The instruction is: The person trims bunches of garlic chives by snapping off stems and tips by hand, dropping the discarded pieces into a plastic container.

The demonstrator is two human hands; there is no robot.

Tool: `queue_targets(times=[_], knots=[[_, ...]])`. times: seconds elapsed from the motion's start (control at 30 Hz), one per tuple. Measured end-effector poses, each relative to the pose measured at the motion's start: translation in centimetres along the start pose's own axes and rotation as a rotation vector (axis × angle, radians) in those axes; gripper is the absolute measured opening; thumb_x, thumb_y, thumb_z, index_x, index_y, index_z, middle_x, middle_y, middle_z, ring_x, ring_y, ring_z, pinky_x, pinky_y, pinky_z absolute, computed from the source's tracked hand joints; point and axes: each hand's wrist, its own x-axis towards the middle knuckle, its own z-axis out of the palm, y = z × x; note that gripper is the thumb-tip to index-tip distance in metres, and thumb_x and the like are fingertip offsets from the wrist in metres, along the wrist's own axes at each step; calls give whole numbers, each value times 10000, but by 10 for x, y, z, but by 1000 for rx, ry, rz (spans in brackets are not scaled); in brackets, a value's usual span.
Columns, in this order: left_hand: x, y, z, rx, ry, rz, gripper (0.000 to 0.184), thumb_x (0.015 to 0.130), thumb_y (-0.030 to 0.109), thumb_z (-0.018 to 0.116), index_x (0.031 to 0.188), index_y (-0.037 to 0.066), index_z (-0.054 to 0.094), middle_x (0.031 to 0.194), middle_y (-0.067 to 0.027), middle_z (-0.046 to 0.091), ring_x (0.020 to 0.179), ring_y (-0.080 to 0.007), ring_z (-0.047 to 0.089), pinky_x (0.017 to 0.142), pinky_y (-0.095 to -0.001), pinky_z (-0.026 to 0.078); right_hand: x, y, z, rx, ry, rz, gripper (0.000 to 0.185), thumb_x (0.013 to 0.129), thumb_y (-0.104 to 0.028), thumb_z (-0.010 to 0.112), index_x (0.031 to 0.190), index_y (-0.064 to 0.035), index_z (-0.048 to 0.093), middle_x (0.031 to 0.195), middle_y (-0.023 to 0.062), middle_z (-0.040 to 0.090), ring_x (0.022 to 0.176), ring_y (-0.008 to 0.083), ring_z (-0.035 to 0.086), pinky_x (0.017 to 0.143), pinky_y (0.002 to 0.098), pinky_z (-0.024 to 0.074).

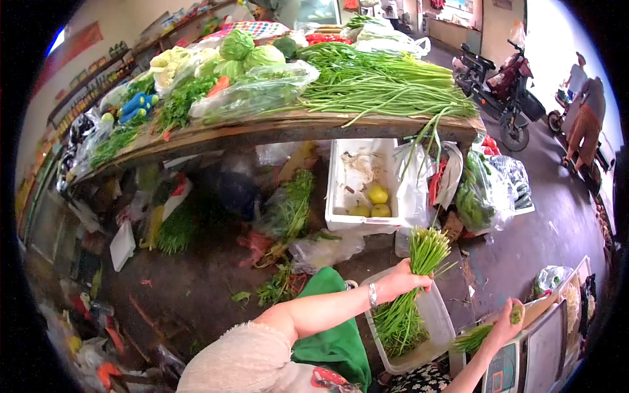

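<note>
Two bunches of green stems, both grasped. Left hand (401,283): fingers wrapped round thick bunch (429,252), pale ends above them, leaves below in plastic tub (438,313). Right hand (503,325): curled round thin bunch (473,338). Handling: grip lightly, ends level.

A vegetable shop: cabbages (237,46) and long greens (393,78) heap a wooden bench (262,130) at upper centre; stocked shelves (88,82) stand at upper left.

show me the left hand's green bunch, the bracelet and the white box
Green bunch (428,253), head view, pale upper stalks
Bracelet (373,296), head view, its band
White box (360,223), head view, front wall
</note>
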Motion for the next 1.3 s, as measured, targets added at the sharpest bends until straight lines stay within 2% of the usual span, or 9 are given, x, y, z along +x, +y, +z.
queue_targets(times=[0.13, 0.33, 0.57, 0.77, 0.93, 1.03, 1.1, 1.13, 1.3], knots=[[-2, -2, 5, 20, -99, -17, 170, 811, 70, 645, 965, 43, 577, 780, -44, 623, 713, -121, 607, 604, -272, 486, -31, -8, 23, 46, -384, 131, 301, 819, -95, 687, 1112, -57, 633, 739, -41, 545, 564, 38, 452, 478, 177, 381], [-6, -25, 16, 53, -242, -37, 356, 809, 40, 665, 1136, 8, 529, 907, -59, 627, 784, -146, 626, 697, -302, 516, -60, -9, 49, 343, -627, 324, 233, 828, -121, 712, 1007, -10, 612, 635, -7, 514, 489, 96, 454, 466, 243, 402], [-3, -25, 11, 92, -240, -89, 271, 803, 32, 663, 1048, 24, 547, 869, -51, 623, 761, -143, 625, 700, -303, 514, -45, -8, 33, 385, -376, 258, 121, 886, -148, 657, 886, -51, 586, 636, 14, 526, 521, 111, 469, 503, 261, 380], [4, -16, 2, 59, -208, -48, 213, 799, 26, 657, 985, 32, 555, 824, -44, 614, 741, -129, 615, 683, -292, 510, -10, -9, -4, 58, 211, 19, 181, 931, -278, 613, 948, -98, 621, 664, -6, 500, 640, 106, 477, 631, 283, 414], [2, -5, -2, 43, -188, 1, 254, 804, 103, 662, 1017, 32, 543, 817, -49, 601, 738, -136, 605, 664, -280, 505, 1, -2, -8, 143, 247, -22, 159, 937, -234, 615, 895, -86, 573, 752, 15, 568, 739, 137, 540, 722, 296, 442], [3, -9, 0, 2, -269, -24, 287, 802, 122, 664, 1047, 33, 542, 835, -55, 600, 735, -138, 600, 661, -281, 507, -9, -1, 2, 108, -64, -146, 128, 930, -189, 624, 913, -75, 569, 785, 35, 595, 730, 141, 565, 674, 279, 456], [3, -20, 2, -36, -322, -54, 303, 802, 124, 663, 1065, 35, 543, 842, -55, 599, 734, -137, 597, 655, -284, 508, -24, -12, 12, 364, -342, 154, 100, 925, -153, 628, 929, -67, 577, 737, 35, 568, 662, 134, 549, 608, 266, 456], [4, -26, 4, -24, -331, -43, 324, 800, 127, 667, 1086, 37, 545, 843, -49, 598, 736, -131, 596, 643, -285, 510, -28, -9, 19, 392, -323, 195, 95, 919, -146, 633, 935, -62, 590, 681, 22, 528, 576, 126, 513, 507, 257, 421], [-6, -23, 13, 11, -422, -173, 377, 790, 105, 688, 1134, 45, 546, 859, -50, 617, 740, -118, 618, 534, -241, 506, -41, -9, 33, 485, -442, 434, 230, 858, -171, 701, 1020, -35, 612, 631, 0, 490, 487, 114, 451, 428, 268, 370]])
